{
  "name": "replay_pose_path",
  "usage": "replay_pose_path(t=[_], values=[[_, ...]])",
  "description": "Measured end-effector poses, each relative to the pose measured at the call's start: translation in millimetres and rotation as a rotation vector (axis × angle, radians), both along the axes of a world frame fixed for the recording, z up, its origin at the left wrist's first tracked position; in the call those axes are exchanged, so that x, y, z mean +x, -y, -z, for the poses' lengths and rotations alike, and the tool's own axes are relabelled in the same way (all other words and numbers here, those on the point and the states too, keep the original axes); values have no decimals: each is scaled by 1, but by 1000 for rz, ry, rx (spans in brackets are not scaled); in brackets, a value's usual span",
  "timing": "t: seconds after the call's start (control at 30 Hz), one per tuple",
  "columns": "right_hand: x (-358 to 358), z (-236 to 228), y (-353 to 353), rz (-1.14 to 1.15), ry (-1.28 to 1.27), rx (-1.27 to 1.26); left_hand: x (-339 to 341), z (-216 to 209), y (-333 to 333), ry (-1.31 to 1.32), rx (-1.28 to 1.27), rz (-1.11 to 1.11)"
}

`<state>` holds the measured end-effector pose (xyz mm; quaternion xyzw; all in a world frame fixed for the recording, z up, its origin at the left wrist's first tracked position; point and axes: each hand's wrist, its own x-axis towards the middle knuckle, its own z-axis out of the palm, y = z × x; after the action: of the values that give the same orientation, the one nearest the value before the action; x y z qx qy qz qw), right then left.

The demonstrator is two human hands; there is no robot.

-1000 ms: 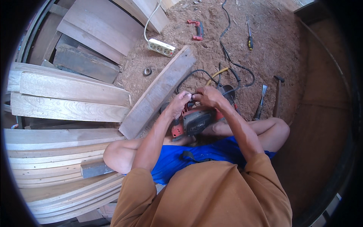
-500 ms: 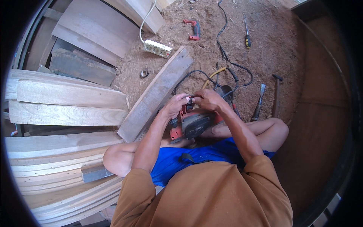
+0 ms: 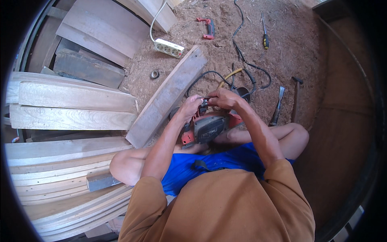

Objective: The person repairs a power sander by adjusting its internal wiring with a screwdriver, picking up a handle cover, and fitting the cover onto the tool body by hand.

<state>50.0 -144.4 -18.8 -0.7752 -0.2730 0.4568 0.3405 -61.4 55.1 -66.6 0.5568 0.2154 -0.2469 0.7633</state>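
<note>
Fingers on both hands are pinched in narrow, with the left hand and the right hand nearly meeting over a small dark piece held in their fingertips. Can't tell if that bit is attached or loose, the hands cover too much of it. It's right at the 12 o'clock end of a red and black power tool, which sits between the crossed legs, just past the blue shorts at 6 o'clock.

Going round from the tool: a rough plank lies slanted at 10 o'clock, with a dark ring just beyond it, and a white power strip is further out at 11. Straight up at 12, well apart, there's a loose red and black handle on the sawdust. At 1 o'clock a dark cable snakes away, with a screwdriver off to its right. Chisel and hammer lie side by side between 2 and 3, and stacked boards fill the 9 o'clock side.
</note>
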Motion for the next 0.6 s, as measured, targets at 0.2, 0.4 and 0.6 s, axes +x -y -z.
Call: replay_pose_path(t=[0.2, 0.4, 0.6], values=[[-1, -6, 1, 52, -68, 54, -1, -9, 1, -30, 2, -12], [-9, 6, -4, 106, 75, -63, -3, -13, 3, -31, -30, -10], [-14, 1, -7, 125, 85, -61, -2, -11, -4, -47, -121, -7]])
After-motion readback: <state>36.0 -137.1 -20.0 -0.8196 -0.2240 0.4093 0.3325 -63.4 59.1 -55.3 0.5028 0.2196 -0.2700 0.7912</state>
